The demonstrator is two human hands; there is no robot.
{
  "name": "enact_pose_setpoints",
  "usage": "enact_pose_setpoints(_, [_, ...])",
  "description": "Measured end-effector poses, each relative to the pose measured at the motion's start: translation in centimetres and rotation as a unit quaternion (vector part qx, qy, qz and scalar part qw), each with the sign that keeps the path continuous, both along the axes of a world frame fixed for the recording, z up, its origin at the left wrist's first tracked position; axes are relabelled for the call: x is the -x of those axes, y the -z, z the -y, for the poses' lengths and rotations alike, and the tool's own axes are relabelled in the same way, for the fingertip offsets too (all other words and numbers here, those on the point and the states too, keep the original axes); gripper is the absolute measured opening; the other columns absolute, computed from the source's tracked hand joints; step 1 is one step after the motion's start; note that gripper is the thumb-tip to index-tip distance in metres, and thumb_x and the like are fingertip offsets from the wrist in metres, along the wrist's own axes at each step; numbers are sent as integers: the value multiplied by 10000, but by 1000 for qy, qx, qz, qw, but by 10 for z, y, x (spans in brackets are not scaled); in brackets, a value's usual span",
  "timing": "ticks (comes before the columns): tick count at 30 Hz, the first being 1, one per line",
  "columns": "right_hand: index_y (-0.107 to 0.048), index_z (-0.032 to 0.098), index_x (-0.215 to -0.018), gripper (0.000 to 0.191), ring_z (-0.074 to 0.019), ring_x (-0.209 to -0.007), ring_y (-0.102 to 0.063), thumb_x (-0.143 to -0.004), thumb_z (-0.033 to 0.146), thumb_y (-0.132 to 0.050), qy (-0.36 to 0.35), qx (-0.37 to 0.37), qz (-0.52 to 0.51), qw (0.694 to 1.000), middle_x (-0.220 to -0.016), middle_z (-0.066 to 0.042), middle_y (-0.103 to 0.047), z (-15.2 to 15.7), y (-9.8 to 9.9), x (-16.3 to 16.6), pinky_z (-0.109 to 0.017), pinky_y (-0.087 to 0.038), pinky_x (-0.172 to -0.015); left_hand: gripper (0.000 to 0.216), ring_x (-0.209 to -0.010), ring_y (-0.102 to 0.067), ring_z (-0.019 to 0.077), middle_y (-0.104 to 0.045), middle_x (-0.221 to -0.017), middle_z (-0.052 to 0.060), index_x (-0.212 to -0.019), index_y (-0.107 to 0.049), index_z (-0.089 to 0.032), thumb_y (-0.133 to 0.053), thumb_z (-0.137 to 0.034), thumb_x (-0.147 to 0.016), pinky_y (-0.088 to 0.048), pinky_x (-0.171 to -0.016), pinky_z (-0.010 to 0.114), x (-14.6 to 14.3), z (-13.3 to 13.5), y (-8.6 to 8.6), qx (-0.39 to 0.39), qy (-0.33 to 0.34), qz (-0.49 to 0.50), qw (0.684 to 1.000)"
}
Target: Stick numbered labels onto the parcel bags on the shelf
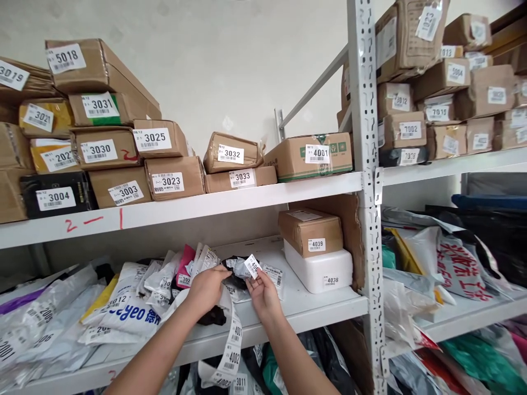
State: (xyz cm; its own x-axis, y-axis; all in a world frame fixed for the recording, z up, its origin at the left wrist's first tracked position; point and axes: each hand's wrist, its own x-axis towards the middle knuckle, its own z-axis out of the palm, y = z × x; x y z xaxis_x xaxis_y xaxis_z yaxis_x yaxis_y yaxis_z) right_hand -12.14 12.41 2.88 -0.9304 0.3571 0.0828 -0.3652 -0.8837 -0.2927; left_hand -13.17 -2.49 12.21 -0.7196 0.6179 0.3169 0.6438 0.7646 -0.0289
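Observation:
My left hand (207,289) grips a small black plastic parcel (234,272) on the middle white shelf (317,307). A long strip of white numbered labels (231,351), reading 4001 and 4002, hangs down from under that hand. My right hand (263,293) pinches a small white number label (252,266) against the top of the black parcel. To the left, a row of poly-bag parcels (164,277) leans together. On the right, a brown box marked 4039 (310,232) sits on a white foam box marked 4038 (319,269).
Numbered cardboard boxes (123,148) fill the upper shelf, among them 4001 (315,155). A grey perforated upright (366,181) separates a second rack at right, with boxes above and bags (453,263) below. More bags lie on the lower shelf (288,373).

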Motion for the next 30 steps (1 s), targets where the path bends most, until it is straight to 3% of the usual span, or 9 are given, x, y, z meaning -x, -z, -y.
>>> enact_pose_setpoints(3, [-599,209,-654,233,-118,-654,-643,-537,199,-801,-13,-3,1,1000,-696,29,-727,-2,-1,-4,-275,-518,-749,544,-1066,-605,197,-640,-1213,-10,-1142,-633,-264,-442,-25,-691,-470,-886,301,-1,3,0,12,18,13,1000])
enact_pose_setpoints(6, [-593,190,-658,273,-126,-634,-644,-514,209,-825,-42,-42,19,998,-656,13,-711,1,1,-9,-266,-524,-683,345,-990,-635,234,-704,-1059,24,-983,-703,-255,-484,-117,-755,-474,-830,324,-3,9,6,71,4,3,997])
enact_pose_setpoints(10, [-585,152,-642,331,-66,-448,-529,-485,264,-854,-103,-170,51,979,-539,8,-647,14,4,-14,-182,-423,-469,315,-882,-662,242,-709,-948,64,-884,-705,-205,-403,-139,-821,-473,-734,317,-5,14,17,105,-18,-10,994])
enact_pose_setpoints(14, [-583,129,-599,347,-52,-424,-483,-485,325,-846,-115,-272,77,952,-478,17,-577,27,6,-13,-183,-409,-459,330,-804,-672,241,-672,-1012,76,-900,-688,-193,-376,-123,-820,-482,-676,324,-7,18,25,113,-34,-20,993])
enact_pose_setpoints(18, [-560,159,-577,332,-69,-481,-517,-516,356,-820,-54,-287,76,954,-527,28,-585,25,6,-4,-210,-455,-533,358,-755,-675,208,-605,-1220,39,-945,-682,-227,-341,-158,-860,-498,-655,312,-7,22,30,119,-26,-50,991])
enact_pose_setpoints(23, [-550,194,-566,271,-95,-461,-508,-540,342,-775,19,-352,101,930,-517,53,-570,20,11,15,-261,-457,-542,394,-873,-683,248,-627,-1233,40,-1022,-668,-232,-349,-100,-833,-525,-725,355,-7,24,31,111,-26,-29,993])
enact_pose_setpoints(26, [-540,209,-513,205,-107,-419,-463,-570,281,-723,70,-422,126,895,-453,63,-521,21,15,26,-272,-404,-507,384,-928,-675,276,-612,-1263,51,-1013,-677,-221,-362,-101,-830,-530,-772,395,-9,24,30,105,-31,-21,994])
enact_pose_setpoints(30, [-519,225,-432,239,-173,-593,-538,-502,85,-699,156,-519,148,827,-478,36,-524,24,16,30,-300,-402,-647,373,-937,-673,278,-594,-1287,62,-1007,-680,-220,-372,-106,-830,-533,-780,405,-12,22,29,111,-39,-14,993])
